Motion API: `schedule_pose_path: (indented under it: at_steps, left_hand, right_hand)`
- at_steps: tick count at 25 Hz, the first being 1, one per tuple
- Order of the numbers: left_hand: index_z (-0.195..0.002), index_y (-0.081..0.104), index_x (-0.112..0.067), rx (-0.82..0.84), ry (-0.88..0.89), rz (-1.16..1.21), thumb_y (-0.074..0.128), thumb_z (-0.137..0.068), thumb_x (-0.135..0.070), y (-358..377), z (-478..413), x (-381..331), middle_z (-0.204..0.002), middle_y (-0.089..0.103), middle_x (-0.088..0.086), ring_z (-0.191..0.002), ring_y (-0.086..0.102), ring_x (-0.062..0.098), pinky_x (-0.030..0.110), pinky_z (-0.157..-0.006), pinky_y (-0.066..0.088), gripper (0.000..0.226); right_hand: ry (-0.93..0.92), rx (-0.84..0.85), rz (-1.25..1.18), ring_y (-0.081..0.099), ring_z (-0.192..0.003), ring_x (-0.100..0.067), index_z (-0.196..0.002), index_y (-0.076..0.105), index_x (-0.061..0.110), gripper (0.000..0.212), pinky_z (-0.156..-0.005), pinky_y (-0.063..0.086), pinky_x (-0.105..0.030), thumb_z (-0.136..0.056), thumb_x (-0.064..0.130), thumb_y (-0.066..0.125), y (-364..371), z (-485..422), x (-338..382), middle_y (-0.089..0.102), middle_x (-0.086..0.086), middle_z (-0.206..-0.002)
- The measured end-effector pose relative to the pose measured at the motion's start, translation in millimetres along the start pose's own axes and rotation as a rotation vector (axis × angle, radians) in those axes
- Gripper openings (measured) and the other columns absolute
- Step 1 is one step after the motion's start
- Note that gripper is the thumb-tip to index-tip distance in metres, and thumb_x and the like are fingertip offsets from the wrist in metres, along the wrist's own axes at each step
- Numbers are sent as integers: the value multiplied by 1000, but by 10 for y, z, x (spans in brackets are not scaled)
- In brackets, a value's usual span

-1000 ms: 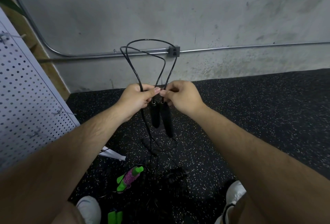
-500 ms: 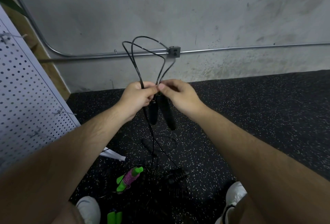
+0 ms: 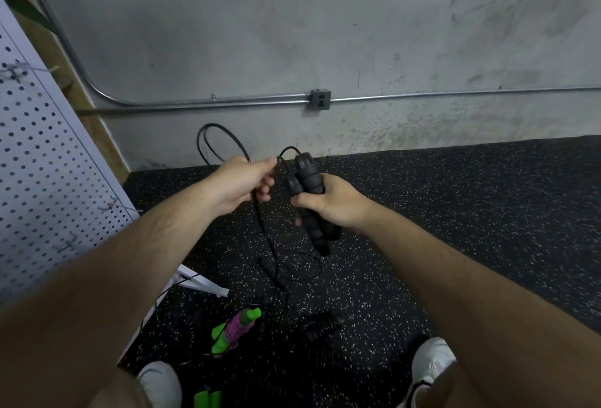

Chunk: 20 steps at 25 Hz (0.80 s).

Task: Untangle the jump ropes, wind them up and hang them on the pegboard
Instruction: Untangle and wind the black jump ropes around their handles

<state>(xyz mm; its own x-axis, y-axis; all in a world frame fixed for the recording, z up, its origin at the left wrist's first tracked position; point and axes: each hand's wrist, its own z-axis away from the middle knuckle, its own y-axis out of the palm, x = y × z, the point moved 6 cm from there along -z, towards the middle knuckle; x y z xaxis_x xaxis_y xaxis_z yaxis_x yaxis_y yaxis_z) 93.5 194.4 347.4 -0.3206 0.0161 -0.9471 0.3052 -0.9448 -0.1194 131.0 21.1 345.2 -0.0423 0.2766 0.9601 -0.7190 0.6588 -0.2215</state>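
Note:
My right hand grips the two black handles of a black jump rope, held together and tilted up. My left hand holds the rope's black cord, which loops up behind my fingers and also trails down to the floor. On the floor lie more black cord and a black handle, tangled together. A green and purple wound jump rope lies beside them. The white pegboard with metal hooks stands at the left.
A grey concrete wall with a metal conduit and an outlet box is ahead. The floor is black speckled rubber. My white shoes show at the bottom, with another green handle between them.
My hands have dropped lower and parted. The right hand moved from pinching the cord to gripping both handles, turning them upward. The tall cord loops have collapsed into a small loop at my left hand.

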Motion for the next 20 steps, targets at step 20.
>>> schedule_pose_path:
  at_steps: [20]
  left_hand:
    - [-121, 46, -20, -170, 640, -1349, 77, -77, -41, 232, 285, -275, -107, 45, -5, -87, 55, 15, 28, -68, 39, 57]
  right_hand:
    - [-127, -254, 954, 59, -98, -17, -141, 38, 34, 93, -84, 53, -35, -66, 63, 83, -215, 137, 252, 46, 5, -126]
